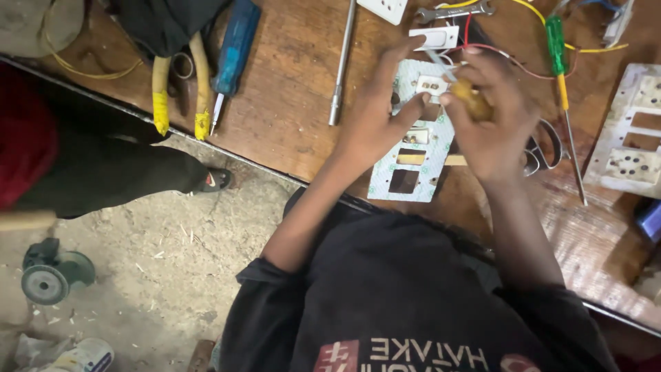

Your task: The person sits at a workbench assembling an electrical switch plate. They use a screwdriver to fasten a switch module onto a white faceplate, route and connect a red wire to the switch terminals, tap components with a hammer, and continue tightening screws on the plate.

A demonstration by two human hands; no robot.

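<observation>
While gripped, amber-handled screwdriver (471, 98) over switch plate (412, 148) sockets.

I count two switch plates (413, 138) (630, 138), two screwdrivers, one blue (234, 48) and one green (559, 58), one pair of pliers (180, 89), one spanner (454, 12) and one grinder (48, 272).
</observation>
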